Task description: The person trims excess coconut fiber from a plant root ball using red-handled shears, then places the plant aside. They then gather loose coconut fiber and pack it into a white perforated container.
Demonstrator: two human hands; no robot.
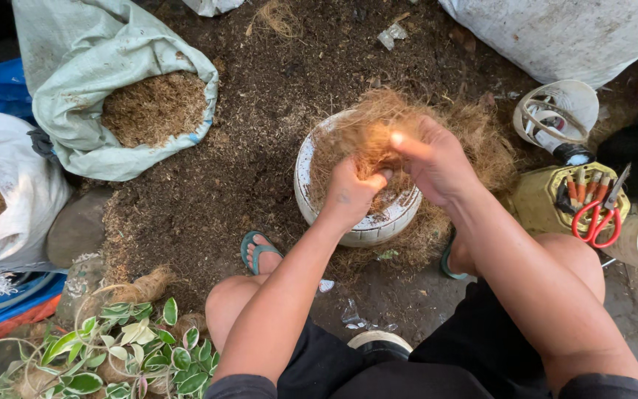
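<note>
The left hand [352, 191] is curled closed around a tuft of brown coconut fibre [378, 133], pressing it down inside a round white pot [311, 193]. The right hand [433, 161] is also pinched shut on the same fibre just above the pot, thumb pointing left. The pot stands on dark soil-covered ground [260, 111] between the person's bare knees, with more loose fibre heaped around its far side. To the left sits an open sack of sawdust-like husk [153, 107]. Red-handled scissors [598, 218] rest in a yellow container [537, 199] at right. Variegated green leaves [134, 347] fill the lower left corner.
</note>
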